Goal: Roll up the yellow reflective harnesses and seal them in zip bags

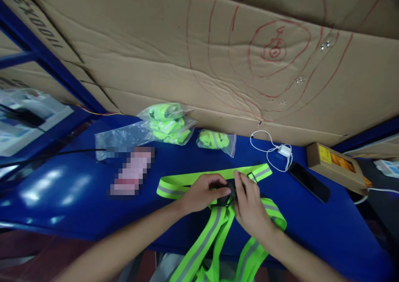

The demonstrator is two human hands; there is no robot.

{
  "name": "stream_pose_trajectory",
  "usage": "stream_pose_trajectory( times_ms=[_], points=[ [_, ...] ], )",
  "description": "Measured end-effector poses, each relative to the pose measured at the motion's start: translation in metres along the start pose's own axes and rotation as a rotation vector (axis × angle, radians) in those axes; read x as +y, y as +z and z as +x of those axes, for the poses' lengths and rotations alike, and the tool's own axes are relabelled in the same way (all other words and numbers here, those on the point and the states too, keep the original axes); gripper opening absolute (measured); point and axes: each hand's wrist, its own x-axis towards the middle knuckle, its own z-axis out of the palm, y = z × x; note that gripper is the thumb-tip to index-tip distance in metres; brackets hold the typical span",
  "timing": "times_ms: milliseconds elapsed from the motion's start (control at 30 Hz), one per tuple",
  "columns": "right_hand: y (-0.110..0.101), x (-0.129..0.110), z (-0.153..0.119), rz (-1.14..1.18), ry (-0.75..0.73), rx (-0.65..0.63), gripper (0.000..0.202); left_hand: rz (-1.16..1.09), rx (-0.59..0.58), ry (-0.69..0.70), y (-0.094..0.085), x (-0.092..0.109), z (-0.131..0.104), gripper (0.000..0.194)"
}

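Both hands meet at a black plastic buckle (231, 188) on a neon yellow-green reflective strap with a grey stripe (209, 232). My left hand (201, 194) grips the buckle's left side, thumb and fingers closed around it. From the right, my right hand (249, 201) presses its fingers against the buckle, which they partly cover. One length of strap loops out on the blue table behind my hands, with a small black slider (251, 176) near its right end. Other lengths hang over the table's front edge toward me. Whether the buckle's halves are joined cannot be made out.
Behind lie several bagged yellow-green straps (170, 124) and another bagged strap (215, 139). A blurred-out pinkish phone-like object (132, 171) is at left. To the right are a white charger with cable (284, 150), a black phone (309, 183) and a cardboard box (336, 167). Cardboard (140, 45) walls the back.
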Motion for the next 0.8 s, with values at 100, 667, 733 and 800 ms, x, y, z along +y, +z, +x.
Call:
stream_pose_trajectory(
  times_ms=[100,667,733,800],
  points=[
    [-0.001,-0.004,-0.002,0.072,-0.069,0.01,0.088,0.014,-0.01,0.027,-0.001,0.002,-0.001,0.028],
    [-0.071,0.035,0.04,1.032,0.164,-0.396,0.057,0.055,-0.036,0.123,-0.016,0.058,-0.006,0.039],
    [-0.072,0.034,0.062,1.172,0.288,-0.337,0.043,-0.011,0.049,0.163,-0.018,0.058,0.002,0.048],
    [-0.067,0.033,0.083,1.285,0.471,-0.214,0.042,-0.061,0.106,0.233,-0.023,0.053,0.011,0.061]
  ],
)
